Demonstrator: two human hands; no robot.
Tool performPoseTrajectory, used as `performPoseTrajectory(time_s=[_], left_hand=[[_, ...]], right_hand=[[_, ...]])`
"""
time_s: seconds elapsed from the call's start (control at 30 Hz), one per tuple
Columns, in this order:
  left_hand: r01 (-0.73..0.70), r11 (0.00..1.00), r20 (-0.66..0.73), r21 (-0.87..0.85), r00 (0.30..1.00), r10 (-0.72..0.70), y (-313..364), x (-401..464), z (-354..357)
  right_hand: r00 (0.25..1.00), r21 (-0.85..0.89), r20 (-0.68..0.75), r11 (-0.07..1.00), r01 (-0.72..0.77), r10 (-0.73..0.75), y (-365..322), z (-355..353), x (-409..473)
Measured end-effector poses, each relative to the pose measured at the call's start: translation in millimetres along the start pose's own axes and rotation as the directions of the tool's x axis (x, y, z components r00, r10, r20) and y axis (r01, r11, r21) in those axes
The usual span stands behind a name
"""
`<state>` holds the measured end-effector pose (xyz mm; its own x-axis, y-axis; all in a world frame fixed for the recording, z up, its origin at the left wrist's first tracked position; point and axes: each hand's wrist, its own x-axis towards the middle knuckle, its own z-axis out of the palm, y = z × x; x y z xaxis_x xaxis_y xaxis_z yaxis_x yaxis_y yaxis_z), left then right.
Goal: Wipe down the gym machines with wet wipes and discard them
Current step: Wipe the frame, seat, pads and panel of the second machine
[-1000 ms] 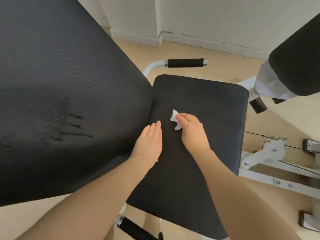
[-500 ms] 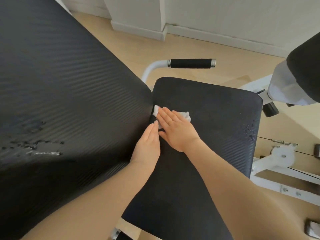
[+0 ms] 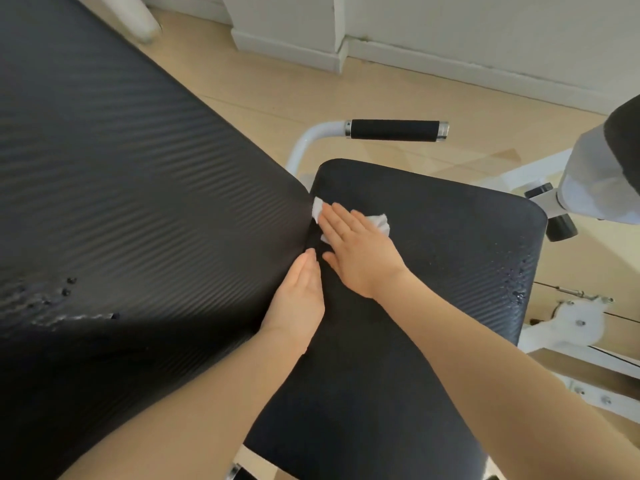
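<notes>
A white wet wipe lies on the black padded seat of a gym machine, close to the seam with the big black back pad. My right hand presses flat on the wipe with straight fingers, so only its edges show. My left hand rests flat with straight fingers at the seam between seat and back pad, just below the right hand. Water droplets sit on the back pad at left and on the seat's right edge.
A white tube with a black foam handle sticks out behind the seat. A padded roller on a white frame is at the right, with white machine brackets below. Wooden floor and a white baseboard lie beyond.
My right hand went from pinching the wipe mid-seat to pressing it flat, sliding it left and up toward the seam. The left hand stayed at the seam.
</notes>
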<state>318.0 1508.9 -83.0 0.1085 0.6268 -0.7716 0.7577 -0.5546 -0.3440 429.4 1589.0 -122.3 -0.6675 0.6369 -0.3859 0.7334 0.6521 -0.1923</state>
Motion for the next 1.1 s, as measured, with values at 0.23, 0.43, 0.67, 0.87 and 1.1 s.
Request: performPoseTrajectory(time_s=[0.23, 0.43, 0.67, 0.87, 1.1], left_hand=[[-0.033, 0.999, 0.0, -0.015, 0.999, 0.033, -4, 0, 0], [-0.045, 0.999, -0.021, -0.016, 0.999, 0.045, -4, 1, 2], [0.003, 0.997, -0.04, -0.078, 0.999, -0.006, -2, -2, -8], [-0.061, 0.993, -0.123, -0.1, 0.991, 0.049, -10, 1, 0], [-0.061, 0.96, -0.159, -0.274, 0.987, 0.017, -9, -1, -11]], right_hand=[[0.997, -0.055, -0.022, 0.996, -0.074, 0.073, 30, -11, 17], [0.972, 0.025, -0.055, 0.973, -0.228, 0.229, 29, -18, 32], [0.999, -0.048, 0.039, 0.999, -0.003, 0.005, 10, 6, -31], [0.97, -0.018, -0.074, 0.972, -0.235, 0.233, 70, -12, 3], [0.964, 0.024, -0.089, 0.968, -0.25, 0.252, 57, -3, -32]])
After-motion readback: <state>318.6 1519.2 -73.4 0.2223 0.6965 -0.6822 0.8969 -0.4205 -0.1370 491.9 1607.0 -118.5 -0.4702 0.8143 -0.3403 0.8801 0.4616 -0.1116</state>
